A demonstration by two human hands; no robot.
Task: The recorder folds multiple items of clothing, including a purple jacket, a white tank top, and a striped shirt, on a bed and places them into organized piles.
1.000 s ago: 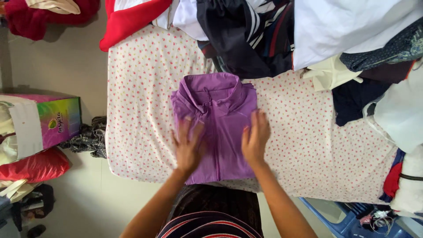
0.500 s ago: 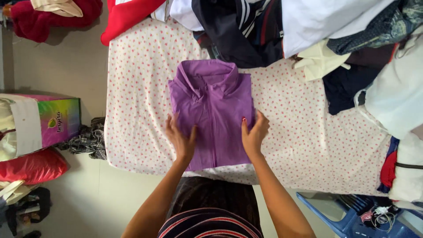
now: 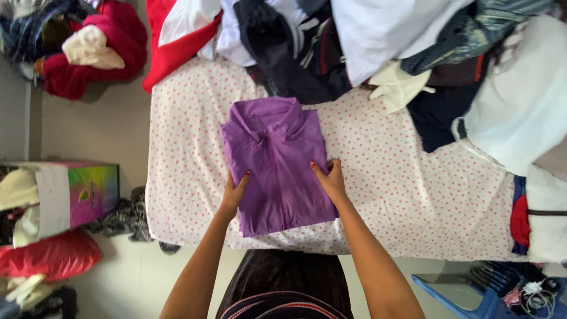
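Observation:
A folded purple collared shirt (image 3: 274, 162) lies on a white bed sheet with small pink dots (image 3: 401, 183), collar toward the far side. My left hand (image 3: 234, 194) grips the shirt's left edge, thumb on top and fingers tucked underneath. On the right edge, my right hand (image 3: 331, 180) holds the shirt the same way. Both arms reach in from the bottom of the view.
A heap of mixed clothes (image 3: 366, 41) covers the far and right side of the bed. On the floor at left stand a colourful box (image 3: 77, 195), a red bag (image 3: 50, 255) and a red garment pile (image 3: 94, 47). A blue plastic chair (image 3: 472, 292) is at bottom right.
My hands slid from lying flat on the shirt's front out to its two side edges and took hold of them. The view shifted slightly.

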